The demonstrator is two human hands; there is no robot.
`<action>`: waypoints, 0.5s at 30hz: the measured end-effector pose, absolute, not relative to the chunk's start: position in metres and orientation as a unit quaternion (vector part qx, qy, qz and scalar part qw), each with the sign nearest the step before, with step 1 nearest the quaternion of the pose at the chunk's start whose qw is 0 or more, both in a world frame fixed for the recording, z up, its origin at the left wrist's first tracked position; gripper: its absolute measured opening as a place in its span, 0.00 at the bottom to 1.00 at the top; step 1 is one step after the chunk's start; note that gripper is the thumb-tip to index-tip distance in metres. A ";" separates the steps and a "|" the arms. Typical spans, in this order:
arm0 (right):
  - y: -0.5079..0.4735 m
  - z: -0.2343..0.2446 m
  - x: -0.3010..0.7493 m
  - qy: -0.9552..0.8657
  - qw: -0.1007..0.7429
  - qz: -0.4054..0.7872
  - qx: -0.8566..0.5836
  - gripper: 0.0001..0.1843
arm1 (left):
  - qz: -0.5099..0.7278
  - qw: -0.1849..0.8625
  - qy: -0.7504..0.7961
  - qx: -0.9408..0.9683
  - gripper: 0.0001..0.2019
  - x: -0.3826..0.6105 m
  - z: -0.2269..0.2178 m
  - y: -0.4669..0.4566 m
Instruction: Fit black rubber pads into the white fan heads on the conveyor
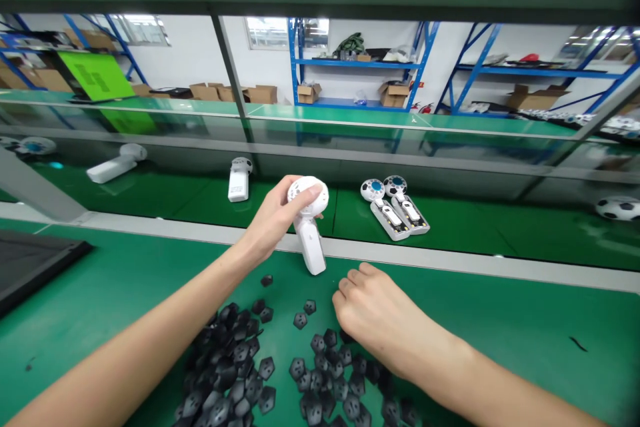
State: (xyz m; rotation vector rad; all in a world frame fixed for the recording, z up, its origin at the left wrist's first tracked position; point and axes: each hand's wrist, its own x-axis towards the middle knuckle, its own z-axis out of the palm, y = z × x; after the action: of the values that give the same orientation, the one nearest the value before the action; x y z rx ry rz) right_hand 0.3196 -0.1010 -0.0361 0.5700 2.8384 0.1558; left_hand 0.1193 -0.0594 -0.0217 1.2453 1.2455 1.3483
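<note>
A green bench (500,320) bears heaped black pentagonal pieces (341,389).

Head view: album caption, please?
Left hand holding white round-headed plastic device near black pentagonal pieces on a green table.

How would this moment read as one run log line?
left hand: holding white device by its round head | right hand: by black pentagonal pieces, grip hidden | beyond: two similar devices

No legible text; small print (237,189) on white device (239,179), dark marking (97,78) on green panel (119,72) unreadable.
</note>
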 end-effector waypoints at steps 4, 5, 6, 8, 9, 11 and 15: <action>-0.095 -0.042 0.320 0.972 0.078 0.024 0.220 0.08 | 0.544 0.449 0.498 0.504 0.25 0.118 -0.020 -0.060; -0.092 -0.043 0.321 0.971 0.065 0.009 0.228 0.08 | 0.545 0.447 0.499 0.504 0.25 0.118 -0.020 -0.060; -0.089 -0.044 0.322 0.970 0.044 -0.016 0.237 0.08 | 0.550 0.443 0.500 0.502 0.26 0.119 -0.020 -0.061; -0.083 -0.043 0.325 0.959 -0.054 -0.115 0.254 0.10 | 0.567 0.435 0.499 0.490 0.26 0.121 -0.021 -0.063; -0.079 -0.041 0.327 0.936 -0.134 -0.190 0.266 0.10 | 0.576 0.432 0.498 0.484 0.26 0.123 -0.022 -0.064; -0.071 -0.036 0.329 0.831 -0.318 -0.358 0.282 0.09 | 0.588 0.425 0.491 0.482 0.24 0.127 -0.024 -0.067; -0.060 -0.029 0.326 0.590 -0.483 -0.582 0.284 0.16 | 0.595 0.406 0.485 0.496 0.22 0.139 -0.027 -0.076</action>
State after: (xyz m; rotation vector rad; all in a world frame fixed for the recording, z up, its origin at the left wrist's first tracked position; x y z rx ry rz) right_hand 0.3261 -0.0602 -0.0289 1.3445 2.7934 -2.7580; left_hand 0.1385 -0.0758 -0.0272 1.2512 1.2235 1.5003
